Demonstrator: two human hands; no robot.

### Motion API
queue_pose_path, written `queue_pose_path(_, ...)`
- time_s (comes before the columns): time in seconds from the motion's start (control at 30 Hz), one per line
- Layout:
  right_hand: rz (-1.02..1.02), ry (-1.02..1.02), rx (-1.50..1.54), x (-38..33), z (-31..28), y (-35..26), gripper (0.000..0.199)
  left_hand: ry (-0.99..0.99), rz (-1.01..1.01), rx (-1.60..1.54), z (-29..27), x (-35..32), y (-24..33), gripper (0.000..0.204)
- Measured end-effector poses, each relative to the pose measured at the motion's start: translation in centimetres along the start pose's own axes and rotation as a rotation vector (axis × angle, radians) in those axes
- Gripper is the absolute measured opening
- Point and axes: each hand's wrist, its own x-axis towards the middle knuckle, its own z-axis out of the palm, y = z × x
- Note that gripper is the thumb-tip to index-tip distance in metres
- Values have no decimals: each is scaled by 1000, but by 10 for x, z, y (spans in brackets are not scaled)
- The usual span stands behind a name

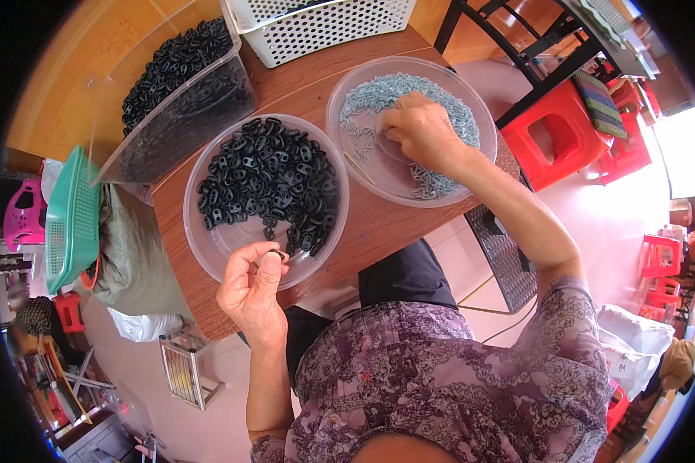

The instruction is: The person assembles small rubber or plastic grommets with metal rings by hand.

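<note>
Partly hidden, a black piece (276,253) sits between left-hand fingers (264,266).

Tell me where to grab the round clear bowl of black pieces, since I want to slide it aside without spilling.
Grip the clear bowl at its bare rim on the near-left side, coming from above and outside. The black pieces are heaped toward the far right, so that stretch of wall is free. The left hand, pinching one small black piece, hovers over the near rim, and the right hand is in the other bowl.
</note>
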Motion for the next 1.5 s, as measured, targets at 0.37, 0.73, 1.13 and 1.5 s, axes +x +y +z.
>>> queue_pose_path(0.37,-28,14,80,-3,1,-7,10,8,-6,-16,2,0,1,16)
queue_pose_path(0.73,-117,7,19,-3,9,-13,6,24,-11,-45,-2,1,0,14)
queue_pose_path(1.13,58,-100,986,-2,-13,-139,7,32,-130,-247,0,2,9,14)
queue_pose_path(1.5,251,-172,1304,-5,-2,-163,7,46,-56,-58,-3,-8,16,19)
